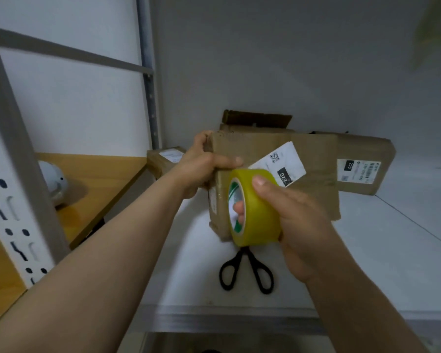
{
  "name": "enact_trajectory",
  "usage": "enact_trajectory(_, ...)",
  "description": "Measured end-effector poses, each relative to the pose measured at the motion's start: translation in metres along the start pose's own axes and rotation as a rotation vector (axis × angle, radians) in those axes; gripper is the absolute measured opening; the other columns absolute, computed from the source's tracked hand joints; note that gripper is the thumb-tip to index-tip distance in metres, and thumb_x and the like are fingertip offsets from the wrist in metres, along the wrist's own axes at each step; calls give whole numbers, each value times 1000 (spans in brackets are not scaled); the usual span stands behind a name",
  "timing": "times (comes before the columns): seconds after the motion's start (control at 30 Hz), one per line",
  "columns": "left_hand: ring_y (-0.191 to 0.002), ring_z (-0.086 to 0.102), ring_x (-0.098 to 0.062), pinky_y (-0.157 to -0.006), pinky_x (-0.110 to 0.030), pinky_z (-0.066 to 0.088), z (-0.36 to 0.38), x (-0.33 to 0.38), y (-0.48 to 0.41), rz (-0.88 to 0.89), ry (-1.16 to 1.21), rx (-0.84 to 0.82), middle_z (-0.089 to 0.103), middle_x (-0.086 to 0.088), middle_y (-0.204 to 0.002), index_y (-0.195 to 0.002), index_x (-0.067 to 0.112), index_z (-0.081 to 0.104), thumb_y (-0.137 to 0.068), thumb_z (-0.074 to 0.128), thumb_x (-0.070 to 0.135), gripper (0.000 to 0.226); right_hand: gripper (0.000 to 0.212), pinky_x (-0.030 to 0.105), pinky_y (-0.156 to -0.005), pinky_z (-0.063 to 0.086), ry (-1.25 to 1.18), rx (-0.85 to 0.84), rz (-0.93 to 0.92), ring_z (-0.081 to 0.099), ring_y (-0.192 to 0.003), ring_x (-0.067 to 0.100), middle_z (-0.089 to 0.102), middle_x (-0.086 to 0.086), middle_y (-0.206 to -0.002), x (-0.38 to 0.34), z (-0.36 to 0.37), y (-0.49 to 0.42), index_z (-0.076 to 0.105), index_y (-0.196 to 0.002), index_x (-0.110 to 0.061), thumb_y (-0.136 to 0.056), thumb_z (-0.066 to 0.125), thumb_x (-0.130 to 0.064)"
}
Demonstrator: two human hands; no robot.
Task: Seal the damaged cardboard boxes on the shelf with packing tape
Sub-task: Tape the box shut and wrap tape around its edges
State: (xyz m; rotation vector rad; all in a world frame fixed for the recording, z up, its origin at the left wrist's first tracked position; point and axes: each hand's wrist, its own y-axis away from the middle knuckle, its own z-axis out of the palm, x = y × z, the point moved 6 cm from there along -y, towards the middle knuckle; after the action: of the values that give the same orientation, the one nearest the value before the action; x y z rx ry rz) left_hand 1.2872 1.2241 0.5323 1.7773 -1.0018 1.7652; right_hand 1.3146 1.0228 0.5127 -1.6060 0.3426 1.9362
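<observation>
My left grip (201,164) clamps cardboard box (316,200) at its top-left corner | my right grip (298,220) clamps yellow tape roll (260,215) against box edge | black scissors (247,271) on shelf (367,250)

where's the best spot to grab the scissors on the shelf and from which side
By the two black handle loops, coming from the front edge of the shelf. The scissors lie flat with the loops toward the person and the blades pointing away, their tips hidden behind the tape roll in the right hand.
</observation>
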Motion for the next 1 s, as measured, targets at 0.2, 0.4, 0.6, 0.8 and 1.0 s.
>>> enact_trajectory(0.2,-80,68,-26,-65,-49,60,13,-38,5,-404,190,-63,66,-10,-92,-107,9,66,-90,67,30,26,37,47,-73,63,81,41,-124,74,-86,32,77,16,-92,-10,-6,-17,73,-104,-5,-87,68,-38)
enact_trajectory(0.4,-89,56,-28,-81,-37,49,-14,-42,-6,-274,492,65,64,-9,-91,-93,12,67,-82,53,16,18,41,45,-82,63,139,125,-116,76,-87,30,78,12,-91,-6,-12,-35,76,-100,-10,-92,64,-48)
enact_trajectory(0.6,-143,33,-15,-115,-37,31,6,-10,-12,151,-618,-361,48,2,-143,-146,37,42,-81,65,20,70,44,49,-88,60,180,127,-110,76,-87,27,78,9,-89,-7,-13,-48,77,-90,-16,-92,60,-56)
enact_trajectory(0.8,-126,57,-14,-110,-44,47,2,-27,-17,52,-636,-356,61,5,-135,-147,28,45,-87,66,17,64,38,51,-96,56,241,67,-68,76,-93,26,79,9,-94,0,-9,-67,73,-106,-15,-96,60,-49)
enact_trajectory(1.0,-126,58,-13,-112,-38,44,9,-41,-20,25,-473,-387,64,3,-133,-143,22,51,-78,59,19,65,43,49,-96,57,263,34,-26,76,-92,27,78,11,-91,0,-7,-76,75,-99,-12,-95,60,-52)
